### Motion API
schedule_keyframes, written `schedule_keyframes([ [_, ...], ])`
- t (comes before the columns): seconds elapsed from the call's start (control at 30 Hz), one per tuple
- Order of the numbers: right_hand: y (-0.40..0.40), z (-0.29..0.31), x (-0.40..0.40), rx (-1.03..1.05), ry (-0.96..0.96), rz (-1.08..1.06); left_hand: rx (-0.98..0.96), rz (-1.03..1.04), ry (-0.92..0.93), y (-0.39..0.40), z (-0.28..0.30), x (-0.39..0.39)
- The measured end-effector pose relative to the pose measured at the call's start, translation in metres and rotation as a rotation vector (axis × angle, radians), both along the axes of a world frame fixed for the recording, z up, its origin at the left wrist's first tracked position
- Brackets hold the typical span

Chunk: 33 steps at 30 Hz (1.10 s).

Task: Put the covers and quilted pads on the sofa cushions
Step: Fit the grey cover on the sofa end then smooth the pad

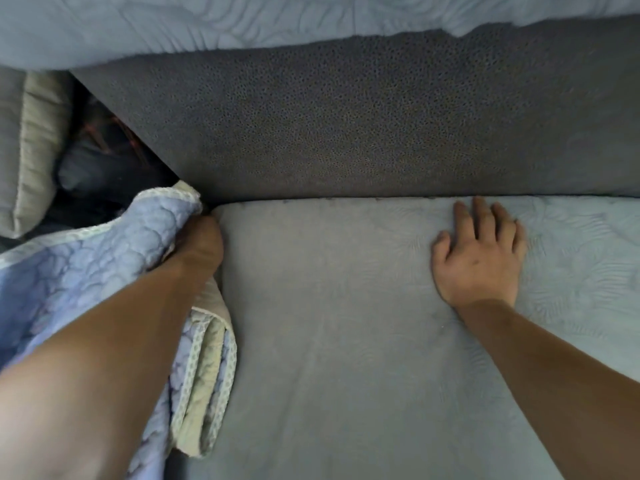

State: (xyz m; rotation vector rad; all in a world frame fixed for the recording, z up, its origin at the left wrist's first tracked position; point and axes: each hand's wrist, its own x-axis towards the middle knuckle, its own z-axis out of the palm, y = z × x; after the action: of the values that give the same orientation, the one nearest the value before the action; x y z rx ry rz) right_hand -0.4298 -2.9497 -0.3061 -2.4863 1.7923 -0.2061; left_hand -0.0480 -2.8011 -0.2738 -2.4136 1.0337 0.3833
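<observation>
A grey-blue covered seat cushion (pixel 329 341) fills the lower middle of the head view. My right hand (pixel 479 254) lies flat on its back part, fingers straight and pointing at the sofa back. My left hand (pixel 199 244) reaches down at the cushion's back left corner, its fingers hidden between the cushion edge and a blue quilted pad (pixel 86 271) with pale trim. The pad is bunched over my left forearm and folded along the cushion's left side. Whether the left hand grips the pad or the cushion edge is hidden.
The dark speckled sofa back (pixel 346 126) rises behind the cushion. Another grey-blue cloth (pixel 242 19) drapes over its top. A cream-edged cushion (pixel 31 150) and a dark gap (pixel 104 161) lie at the far left.
</observation>
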Motion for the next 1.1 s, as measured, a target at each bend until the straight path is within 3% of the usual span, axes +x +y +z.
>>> schedule_keyframes([
  [0.13, -0.001, -0.002, -0.002, -0.002, -0.002, 0.021, -0.263, 0.136, -0.162, -0.005, -0.009, 0.027],
  [0.23, -0.004, -0.01, -0.003, -0.047, 0.001, 0.007, -0.428, 0.354, -0.06, -0.026, -0.009, 0.016],
  [0.33, -0.003, -0.012, 0.0, -0.042, 0.012, 0.01, -0.556, 0.356, -0.024, -0.031, -0.002, -0.029],
  [0.43, -0.004, -0.005, 0.001, 0.086, 0.084, 0.019, -0.577, 0.157, 0.119, -0.015, 0.028, -0.13],
  [0.53, -0.005, 0.014, 0.006, 0.208, 0.113, 0.021, -0.466, -0.019, 0.262, 0.027, 0.02, -0.204],
  [0.63, 0.03, 0.04, -0.023, 0.114, 0.012, 0.192, -0.43, -0.001, 0.219, 0.03, -0.015, -0.184],
  [0.7, 0.065, 0.044, -0.066, 0.12, 0.108, 0.328, -0.401, 0.034, 0.187, 0.015, -0.029, -0.166],
  [0.77, 0.07, 0.039, -0.101, 0.259, 0.291, 0.204, -0.335, 0.077, 0.187, 0.007, -0.027, -0.17],
  [0.83, 0.048, 0.035, -0.098, 0.39, 0.328, -0.014, -0.347, 0.071, 0.267, 0.007, -0.009, -0.191],
  [0.93, 0.041, 0.071, -0.049, 0.531, 0.424, -0.115, -0.421, 0.057, 0.666, 0.055, 0.046, -0.253],
  [1.0, 0.077, 0.101, -0.016, 0.505, 0.313, -0.025, -0.537, 0.16, 0.844, 0.123, 0.089, -0.287],
  [1.03, 0.108, 0.11, -0.002, 0.551, 0.179, 0.038, -0.647, 0.197, 0.804, 0.164, 0.109, -0.294],
  [1.1, 0.183, 0.131, 0.028, 0.793, -0.064, 0.113, -0.848, 0.259, 0.497, 0.255, 0.137, -0.285],
])
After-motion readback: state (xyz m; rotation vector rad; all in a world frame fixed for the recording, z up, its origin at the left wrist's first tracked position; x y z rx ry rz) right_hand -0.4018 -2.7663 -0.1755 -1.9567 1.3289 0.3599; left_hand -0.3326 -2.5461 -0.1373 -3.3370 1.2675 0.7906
